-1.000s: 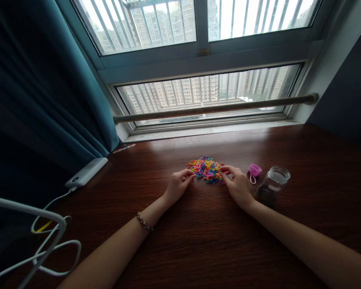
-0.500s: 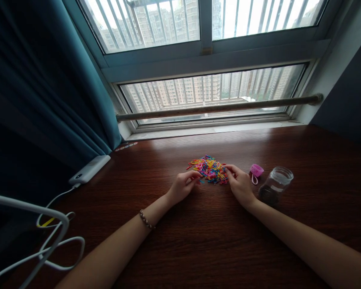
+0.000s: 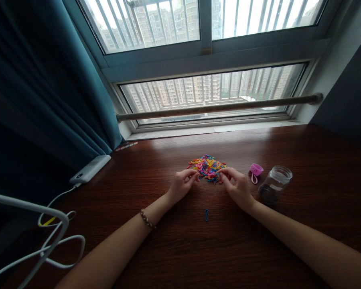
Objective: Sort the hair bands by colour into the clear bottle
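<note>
Pile on surface, between left fingers and right fingers, right overlapping its edge; both narrow, any hold unclear; blue piece nearer the body, long axis toward pile.

Bench: multicoloured heap of small pieces; left hand at its left edge, right hand at its right. Single blue piece nearer wearer than either hand. Pink looped piece, clear jar right of right hand.

Dim fg, bright backlight thru window.
</note>
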Action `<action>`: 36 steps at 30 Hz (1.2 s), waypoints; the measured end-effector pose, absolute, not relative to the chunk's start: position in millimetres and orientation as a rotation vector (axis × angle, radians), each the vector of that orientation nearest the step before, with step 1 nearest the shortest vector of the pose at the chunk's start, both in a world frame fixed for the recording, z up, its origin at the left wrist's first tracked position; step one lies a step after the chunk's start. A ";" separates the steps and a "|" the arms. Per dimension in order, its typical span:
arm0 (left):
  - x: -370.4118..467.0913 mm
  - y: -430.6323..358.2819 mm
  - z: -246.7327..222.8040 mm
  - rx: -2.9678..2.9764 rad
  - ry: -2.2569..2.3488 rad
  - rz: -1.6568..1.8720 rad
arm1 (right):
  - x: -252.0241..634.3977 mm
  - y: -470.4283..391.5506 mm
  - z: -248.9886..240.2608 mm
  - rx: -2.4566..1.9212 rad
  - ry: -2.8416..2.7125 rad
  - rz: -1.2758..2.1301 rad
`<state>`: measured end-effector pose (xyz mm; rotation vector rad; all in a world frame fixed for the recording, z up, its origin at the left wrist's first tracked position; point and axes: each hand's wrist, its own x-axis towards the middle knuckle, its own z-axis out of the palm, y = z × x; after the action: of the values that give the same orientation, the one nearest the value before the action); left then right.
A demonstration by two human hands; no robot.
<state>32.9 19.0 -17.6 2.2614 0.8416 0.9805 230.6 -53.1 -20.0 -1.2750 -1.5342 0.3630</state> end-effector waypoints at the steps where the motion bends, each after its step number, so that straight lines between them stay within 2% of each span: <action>1: 31.4 22.5 -18.5 2.385 0.843 1.001 | 226.8 -58.9 -16.5 -1.173 -1.673 0.393; 5: 28.3 28.9 -20.5 2.742 0.777 0.924 | 213.8 -75.1 -8.6 -0.848 -2.098 0.513; 11: 31.1 26.1 -23.2 2.929 0.742 0.700 | 216.8 -58.0 -23.0 -1.284 -1.835 0.084; 15: 30.9 27.5 -24.9 2.902 0.758 0.714 | 219.9 -48.2 -35.5 -1.466 -1.882 0.014; 25: 31.2 25.1 -24.4 2.890 0.761 0.730 | 223.0 -44.2 -38.1 -1.435 -1.745 0.139; 36: 30.1 26.9 -25.4 2.907 0.807 0.715 | 230.9 -41.2 -32.9 -1.378 -1.291 0.487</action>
<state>30.1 26.9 -25.4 2.9071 0.8069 0.7155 230.9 -41.2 -32.9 -1.3784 -1.2914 0.4873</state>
